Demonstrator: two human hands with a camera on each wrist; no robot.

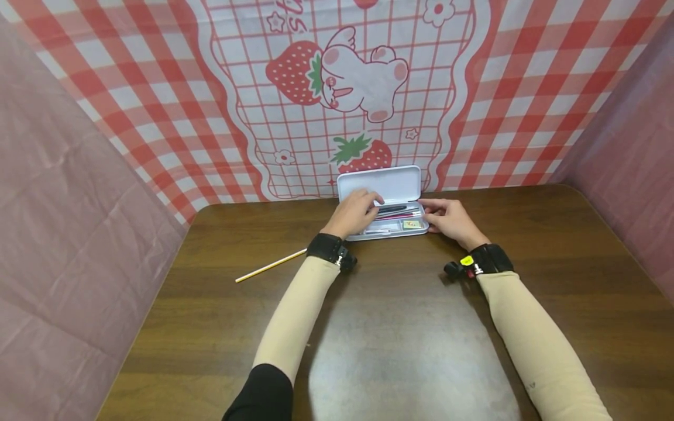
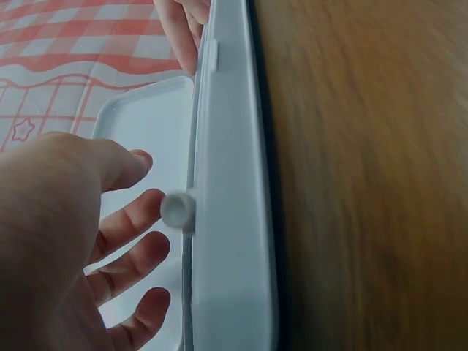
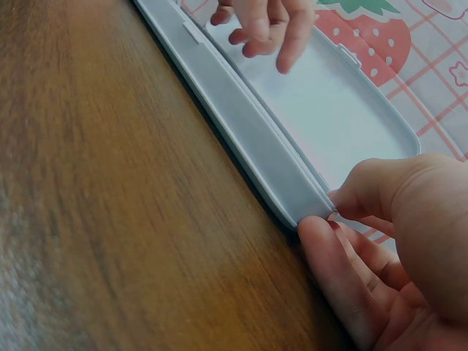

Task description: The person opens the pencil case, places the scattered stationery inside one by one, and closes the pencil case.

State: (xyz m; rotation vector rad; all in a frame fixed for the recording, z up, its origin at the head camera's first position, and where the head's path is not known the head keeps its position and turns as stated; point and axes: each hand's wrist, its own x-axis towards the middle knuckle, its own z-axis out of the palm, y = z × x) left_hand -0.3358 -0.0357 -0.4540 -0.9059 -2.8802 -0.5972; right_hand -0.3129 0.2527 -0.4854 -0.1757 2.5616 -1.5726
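Note:
A white pencil case [image 1: 387,235] stands near the back of the table with its lid [image 1: 380,184] raised. In it lie several pens and pencils [image 1: 395,214] and, at the right, a small yellow-green rectangle with a picture [image 1: 412,224]. My left hand [image 1: 355,211] hovers over the left part of the case, thumb and fingers apart. In the left wrist view, a round pale end [image 2: 178,210] sticks up at the case's edge beside the index fingertip. At the right end, my right hand [image 1: 450,221] grips the case's corner between thumb and fingers.
A yellow-and-white stick like a pencil [image 1: 270,266] lies on the brown table [image 1: 400,327], left of the case, its far end overlapped by my left wrist. A red-checked strawberry cloth [image 1: 295,146] hangs right behind the case. Pink cloth [image 1: 68,222] lines the sides.

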